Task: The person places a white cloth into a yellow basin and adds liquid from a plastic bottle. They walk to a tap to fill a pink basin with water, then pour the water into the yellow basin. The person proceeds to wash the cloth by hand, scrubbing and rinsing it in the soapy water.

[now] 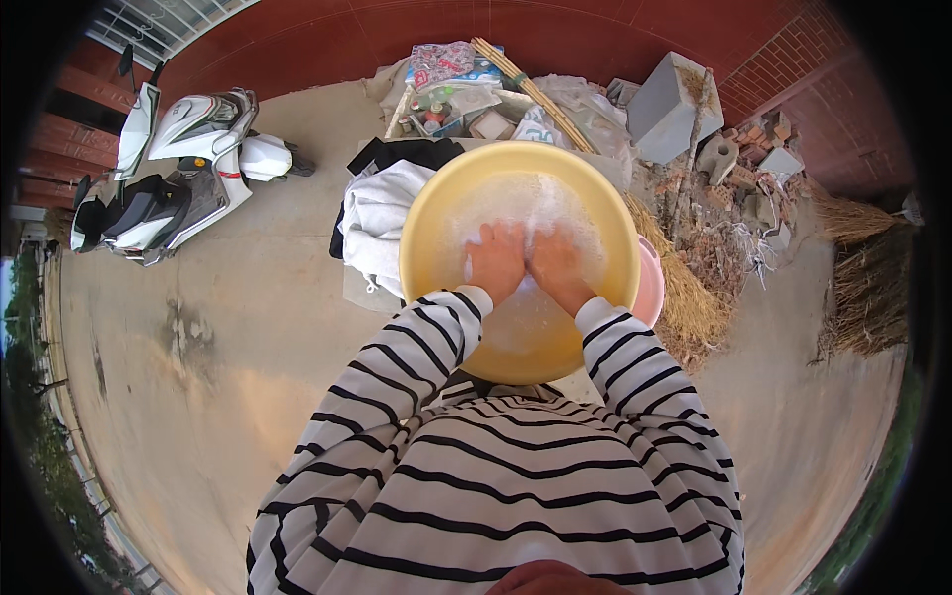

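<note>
A large round yellow basin (421, 213) holds cloudy, sudsy water with white foam (540, 198). Both hands are down in it, side by side near the middle. My left hand (496, 260) is back-up, with its fingers curled down into the suds. Close against it, my right hand (558, 266) is bent the same way, its fingertips sunk in the foam. Whatever the fingers grip is hidden by bubbles. Left of the basin lies a bunched white garment (385, 213) with a drawstring, on top of black cloth (412, 154).
A pink basin (650, 283) sits partly under the yellow one's right side. Behind stand a box of bottles and bags (456, 109), bamboo poles (531, 89) and a grey block (674, 109). Straw brooms (689, 288) and rubble lie right; a white scooter (183, 178) is parked left.
</note>
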`<state>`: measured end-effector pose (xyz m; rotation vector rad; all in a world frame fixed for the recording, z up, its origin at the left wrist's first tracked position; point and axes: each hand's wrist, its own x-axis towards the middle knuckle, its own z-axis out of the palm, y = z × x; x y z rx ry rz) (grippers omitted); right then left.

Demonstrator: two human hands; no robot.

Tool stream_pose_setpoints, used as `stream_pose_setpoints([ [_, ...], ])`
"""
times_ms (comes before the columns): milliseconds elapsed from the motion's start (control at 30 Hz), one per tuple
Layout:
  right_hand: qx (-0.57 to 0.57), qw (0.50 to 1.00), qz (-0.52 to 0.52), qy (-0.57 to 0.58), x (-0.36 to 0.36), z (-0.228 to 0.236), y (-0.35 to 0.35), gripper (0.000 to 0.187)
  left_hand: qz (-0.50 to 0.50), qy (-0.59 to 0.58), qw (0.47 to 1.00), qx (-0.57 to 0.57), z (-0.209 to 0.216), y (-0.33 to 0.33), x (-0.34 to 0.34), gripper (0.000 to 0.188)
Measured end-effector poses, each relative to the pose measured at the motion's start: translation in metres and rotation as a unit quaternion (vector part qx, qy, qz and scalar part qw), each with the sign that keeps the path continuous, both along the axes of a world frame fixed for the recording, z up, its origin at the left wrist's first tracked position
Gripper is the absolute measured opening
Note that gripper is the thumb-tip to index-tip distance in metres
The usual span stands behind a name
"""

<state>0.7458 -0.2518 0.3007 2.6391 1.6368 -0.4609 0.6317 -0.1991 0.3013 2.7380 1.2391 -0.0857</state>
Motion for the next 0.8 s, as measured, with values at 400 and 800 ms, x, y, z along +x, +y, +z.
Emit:
stream_pose_setpoints([
  [400,0.096,0.994,0.035,0.045,0.039,0.008,0.037,0.028,0.156,-0.261,0.936,-0.180,-0.004,0.053,0.020,0.033],
  [800,0.276,0.903,-0.118,0.306,0.041,0.051,-0.066,0.024,0.068,-0.468,0.848,-0.239,0.067,0.022,-0.052,0.025],
])
